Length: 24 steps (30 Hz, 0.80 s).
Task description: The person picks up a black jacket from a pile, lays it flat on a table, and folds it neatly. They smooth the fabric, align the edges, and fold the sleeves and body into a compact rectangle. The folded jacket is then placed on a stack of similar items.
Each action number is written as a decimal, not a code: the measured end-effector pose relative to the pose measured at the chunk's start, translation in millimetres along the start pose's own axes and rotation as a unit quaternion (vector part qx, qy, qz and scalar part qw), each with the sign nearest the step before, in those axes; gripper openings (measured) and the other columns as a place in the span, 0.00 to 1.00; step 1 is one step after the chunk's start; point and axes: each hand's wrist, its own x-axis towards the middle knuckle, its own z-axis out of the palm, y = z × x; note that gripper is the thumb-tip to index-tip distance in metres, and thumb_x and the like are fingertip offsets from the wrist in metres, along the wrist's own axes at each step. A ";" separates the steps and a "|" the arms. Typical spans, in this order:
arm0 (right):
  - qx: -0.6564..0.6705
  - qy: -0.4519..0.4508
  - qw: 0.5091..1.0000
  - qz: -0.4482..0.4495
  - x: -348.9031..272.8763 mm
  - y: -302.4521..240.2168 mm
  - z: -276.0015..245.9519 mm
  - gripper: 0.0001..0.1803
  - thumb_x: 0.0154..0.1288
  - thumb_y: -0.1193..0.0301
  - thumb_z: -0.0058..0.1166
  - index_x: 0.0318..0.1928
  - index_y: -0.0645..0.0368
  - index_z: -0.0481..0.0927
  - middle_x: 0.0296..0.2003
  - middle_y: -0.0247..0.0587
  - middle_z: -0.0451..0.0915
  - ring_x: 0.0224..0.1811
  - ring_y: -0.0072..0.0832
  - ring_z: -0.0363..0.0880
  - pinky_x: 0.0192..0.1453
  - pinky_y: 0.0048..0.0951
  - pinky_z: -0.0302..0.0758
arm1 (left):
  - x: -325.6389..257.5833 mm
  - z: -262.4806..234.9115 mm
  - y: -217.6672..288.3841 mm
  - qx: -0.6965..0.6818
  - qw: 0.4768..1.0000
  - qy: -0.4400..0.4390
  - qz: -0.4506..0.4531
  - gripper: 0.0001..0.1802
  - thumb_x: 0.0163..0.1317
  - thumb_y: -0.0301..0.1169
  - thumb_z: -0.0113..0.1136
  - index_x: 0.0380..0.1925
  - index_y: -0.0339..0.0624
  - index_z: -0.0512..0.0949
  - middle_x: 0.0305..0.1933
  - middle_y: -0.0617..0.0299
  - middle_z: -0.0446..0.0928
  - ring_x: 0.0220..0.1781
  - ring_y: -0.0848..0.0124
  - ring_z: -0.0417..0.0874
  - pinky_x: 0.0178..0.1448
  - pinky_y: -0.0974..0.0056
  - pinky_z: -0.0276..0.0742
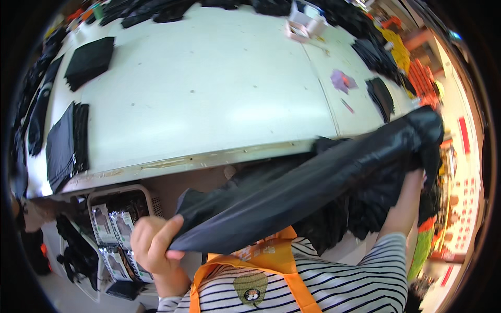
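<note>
A long black garment (302,182), its fabric smooth and slightly shiny, is stretched slantwise in front of me below the table's near edge. My left hand (156,242) pinches its lower left end between thumb and fingers. The upper right end is raised by my right hand (416,180); the cloth covers most of those fingers, and only the wrist and part of the hand show. More black cloth (323,221) hangs in loose folds beneath the stretched piece. The garment is somewhat blurred by motion.
Folded black stacks (68,146) lie on the left of the white table (209,104). A pink box (297,31), a purple scrap (343,80) and a small red tool (347,106) lie to the right. Under the near edge stands a basket (151,201) of packaged goods.
</note>
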 end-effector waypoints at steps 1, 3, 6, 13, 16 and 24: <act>0.025 -0.008 0.999 -0.034 45.6 -19.3 41.3 0.21 0.58 0.69 0.58 0.51 0.65 0.75 0.47 0.43 0.79 0.46 0.31 0.79 0.52 0.29 0.74 | -14.0 -9.4 -2.7 -0.025 0.997 0.005 -0.068 0.32 0.65 0.55 0.45 0.27 0.34 0.81 0.19 0.58 0.71 0.20 0.64 0.74 0.26 0.64 0.68; 0.073 -0.030 0.992 -0.096 122.4 -65.0 132.7 0.21 0.58 0.69 0.58 0.51 0.65 0.75 0.48 0.44 0.79 0.46 0.32 0.79 0.52 0.29 0.73 | -34.0 -16.1 -19.8 0.019 0.986 0.060 -0.152 0.32 0.69 0.52 0.42 0.26 0.32 0.80 0.17 0.57 0.71 0.18 0.64 0.73 0.25 0.65 0.67; 0.176 -0.063 0.964 -0.189 202.9 -158.7 293.8 0.21 0.59 0.68 0.58 0.52 0.65 0.75 0.49 0.45 0.79 0.48 0.33 0.79 0.53 0.29 0.73 | -65.2 -27.4 -39.9 0.052 0.958 0.070 -0.273 0.33 0.69 0.52 0.42 0.28 0.29 0.77 0.18 0.56 0.73 0.20 0.65 0.75 0.26 0.66 0.66; 0.484 -0.258 0.819 -0.171 108.9 -303.9 607.0 0.31 0.61 0.64 0.55 0.63 0.61 0.66 0.61 0.54 0.68 0.65 0.44 0.65 0.66 0.31 0.63 | -40.4 51.1 -95.5 0.290 0.867 0.155 -0.375 0.38 0.56 0.29 0.63 0.64 0.29 0.57 0.65 0.40 0.62 0.68 0.53 0.62 0.69 0.56 0.57; 0.266 -0.378 0.858 -0.225 20.8 -215.0 609.2 0.36 0.61 0.59 0.55 0.67 0.57 0.61 0.65 0.63 0.60 0.68 0.51 0.59 0.69 0.38 0.59 | -18.0 110.5 -149.5 0.291 0.891 0.017 -0.348 0.53 0.48 0.34 0.70 0.68 0.30 0.47 0.71 0.39 0.50 0.72 0.48 0.52 0.73 0.51 0.48; -0.157 -0.420 0.887 -0.108 -55.0 -7.5 500.8 0.40 0.64 0.51 0.49 0.72 0.48 0.51 0.73 0.52 0.43 0.75 0.51 0.37 0.71 0.59 0.39 | 58.5 177.9 -303.5 0.406 0.830 0.046 -0.379 0.54 0.45 0.45 0.71 0.68 0.39 0.52 0.66 0.37 0.59 0.67 0.44 0.61 0.68 0.50 0.57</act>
